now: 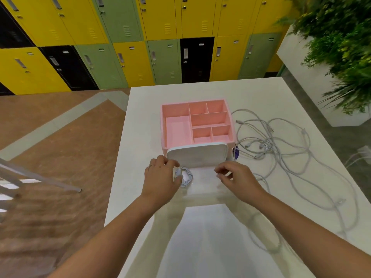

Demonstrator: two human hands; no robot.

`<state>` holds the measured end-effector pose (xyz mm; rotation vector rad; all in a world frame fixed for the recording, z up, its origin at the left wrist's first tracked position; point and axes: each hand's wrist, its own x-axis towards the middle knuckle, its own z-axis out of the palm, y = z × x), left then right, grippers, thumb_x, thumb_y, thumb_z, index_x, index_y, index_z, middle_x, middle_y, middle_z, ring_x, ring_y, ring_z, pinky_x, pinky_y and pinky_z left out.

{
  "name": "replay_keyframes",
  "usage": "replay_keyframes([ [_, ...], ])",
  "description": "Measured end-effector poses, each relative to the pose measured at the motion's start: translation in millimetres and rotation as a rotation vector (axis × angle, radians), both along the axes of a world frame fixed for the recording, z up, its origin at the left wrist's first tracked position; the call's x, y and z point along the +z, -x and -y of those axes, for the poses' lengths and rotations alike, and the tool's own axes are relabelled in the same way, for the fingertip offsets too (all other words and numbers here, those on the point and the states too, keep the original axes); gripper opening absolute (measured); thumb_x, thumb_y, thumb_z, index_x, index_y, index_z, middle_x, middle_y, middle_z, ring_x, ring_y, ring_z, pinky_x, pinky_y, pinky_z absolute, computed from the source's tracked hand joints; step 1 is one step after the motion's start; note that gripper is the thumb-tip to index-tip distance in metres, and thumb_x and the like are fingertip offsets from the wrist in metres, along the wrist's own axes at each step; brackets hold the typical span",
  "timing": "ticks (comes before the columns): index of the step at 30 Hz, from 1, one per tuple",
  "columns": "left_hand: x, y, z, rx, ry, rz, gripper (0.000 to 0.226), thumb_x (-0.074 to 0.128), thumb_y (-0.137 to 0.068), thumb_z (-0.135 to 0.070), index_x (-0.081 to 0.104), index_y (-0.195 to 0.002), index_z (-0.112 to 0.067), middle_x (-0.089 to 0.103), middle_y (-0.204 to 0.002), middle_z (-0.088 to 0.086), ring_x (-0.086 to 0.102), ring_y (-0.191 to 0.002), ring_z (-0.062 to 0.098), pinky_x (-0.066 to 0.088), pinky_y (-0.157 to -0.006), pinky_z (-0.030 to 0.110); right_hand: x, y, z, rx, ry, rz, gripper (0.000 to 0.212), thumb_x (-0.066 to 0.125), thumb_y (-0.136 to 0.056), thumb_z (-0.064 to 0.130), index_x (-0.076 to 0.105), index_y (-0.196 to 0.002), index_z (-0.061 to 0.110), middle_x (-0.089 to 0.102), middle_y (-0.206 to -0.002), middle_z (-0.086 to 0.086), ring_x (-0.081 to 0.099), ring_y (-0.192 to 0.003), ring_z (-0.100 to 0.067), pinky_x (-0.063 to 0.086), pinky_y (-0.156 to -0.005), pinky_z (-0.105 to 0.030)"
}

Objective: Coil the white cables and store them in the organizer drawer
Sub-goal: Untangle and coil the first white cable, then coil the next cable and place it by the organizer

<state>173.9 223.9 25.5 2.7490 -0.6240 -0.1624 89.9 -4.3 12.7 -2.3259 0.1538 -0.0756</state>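
White desk (140,117) runs away from the person, both bare forearms reaching out over its near half. The left hand (160,175) is closed around a coiled white cable (185,176), a small tight loop held low, at or just above the desk, just in front of the organizer's near left corner. The right hand (236,177) hovers beside it, well clear of the coil, fingers curled. Blur hides whether they pinch anything.

Just beyond the hands is the white front of the drawer (197,155), at the near side of the pink organizer (163,125). How far it is pulled out is smeared and hard to read. The organizer's open top compartments hold nothing I can see.

One coil looks finished, so the step in hand seems to be storing it. The next move probably needs the right hand to open or steady the drawer while the left hand lowers the coil in without letting it spring loose.

To the right lie the loose white cables (281,145), a sprawling tangle not yet coiled. Behind stand yellow, green and black lockers (132,61), with plants (345,47) at far right.
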Motion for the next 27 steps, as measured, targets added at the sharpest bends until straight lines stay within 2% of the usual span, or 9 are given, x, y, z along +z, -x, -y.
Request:
replay_keyframes([
  [5,7.9,24.3,39.3,-0.142,0.205,-0.044,0.019,0.062,-0.089,-0.03,0.065,-0.107,-0.024,0.054,-0.099,-0.007,0.054,-0.098,0.017,0.041,-0.09,0.032,10.5,33.8,43.6,-0.115,-0.016,-0.029,0.015,0.064,-0.087,0.008,0.068,-0.093,0.021,0.065,-0.089,0.014,0.059,-0.085,0.002,0.045,-0.073,-0.009],
  [7,9.8,39.9,60.0,-0.208,0.262,-0.063,0.015,0.061,-0.091,-0.029,0.065,-0.105,-0.026,0.054,-0.093,-0.013,0.052,-0.093,0.01,0.037,-0.087,0.025,12.0,49.6,61.0,-0.144,-0.009,-0.043,0.015,0.065,-0.087,0.008,0.068,-0.091,0.022,0.065,-0.089,0.014,0.059,-0.084,0.002,0.044,-0.072,-0.008],
  [10,10.5,64.7,88.9,-0.301,0.308,-0.106,0.015,0.059,-0.093,-0.027,0.065,-0.106,-0.024,0.055,-0.091,-0.015,0.046,-0.085,0.002,0.033,-0.082,0.016,11.0,71.5,82.6,-0.164,-0.029,-0.088,0.015,0.066,-0.087,0.008,0.067,-0.09,0.022,0.065,-0.088,0.012,0.06,-0.08,0.0,0.044,-0.07,-0.009],
  [13,6.2,89.6,115.8,-0.348,0.306,-0.18,0.017,0.058,-0.094,-0.027,0.064,-0.108,-0.023,0.055,-0.093,-0.015,0.048,-0.084,0.002,0.033,-0.081,0.014,4.7,95.0,102.1,-0.174,-0.013,-0.158,0.013,0.066,-0.087,0.011,0.066,-0.09,0.024,0.065,-0.087,0.012,0.061,-0.079,-0.004,0.047,-0.072,-0.016],
  [16,-2.4,108.2,136.0,-0.355,0.286,-0.241,0.018,0.057,-0.094,-0.028,0.063,-0.111,-0.024,0.055,-0.095,-0.015,0.051,-0.086,0.003,0.039,-0.084,0.018,-6.4,114.2,114.2,-0.169,0.023,-0.227,0.009,0.067,-0.086,0.016,0.066,-0.092,0.023,0.064,-0.086,0.013,0.059,-0.076,-0.001,0.043,-0.069,-0.008],
  [18,-7.8,119.0,147.1,-0.343,0.262,-0.288,0.021,0.056,-0.095,-0.028,0.062,-0.114,-0.024,0.057,-0.101,-0.013,0.053,-0.091,0.005,0.041,-0.086,0.019,-16.4,124.8,120.2,-0.161,0.039,-0.264,0.011,0.068,-0.086,0.019,0.065,-0.095,0.024,0.062,-0.09,0.011,0.058,-0.075,-0.001,0.041,-0.067,-0.007],
  [21,-16.9,132.1,158.8,-0.338,0.194,-0.336,0.03,0.055,-0.095,-0.028,0.058,-0.125,-0.022,0.058,-0.123,-0.006,0.052,-0.11,0.011,0.035,-0.093,0.017,-32.1,133.0,125.8,-0.123,0.051,-0.305,0.027,0.068,-0.086,0.021,0.062,-0.113,0.022,0.058,-0.108,0.005,0.058,-0.084,-0.008,0.042,-0.076,-0.017],
  [24,-24.5,140.8,164.9,-0.307,0.126,-0.385,0.045,0.052,-0.097,-0.028,0.045,-0.14,-0.02,0.043,-0.146,-0.001,0.038,-0.134,0.017,0.025,-0.109,0.022,-41.9,130.5,124.1,-0.086,0.023,-0.293,0.048,0.065,-0.088,0.021,0.049,-0.134,0.02,0.05,-0.132,-0.001,0.055,-0.101,-0.012,0.037,-0.085,-0.016],
  [27,-28.5,145.9,170.2,-0.248,0.085,-0.43,0.056,0.049,-0.098,-0.029,0.029,-0.15,-0.018,0.022,-0.159,0.001,0.02,-0.146,0.018,0.016,-0.116,0.025,-46.2,119.0,120.4,-0.119,-0.063,-0.316,0.066,0.062,-0.091,0.024,0.028,-0.148,0.019,0.038,-0.147,-0.002,0.05,-0.117,-0.016,0.035,-0.092,-0.018],
])
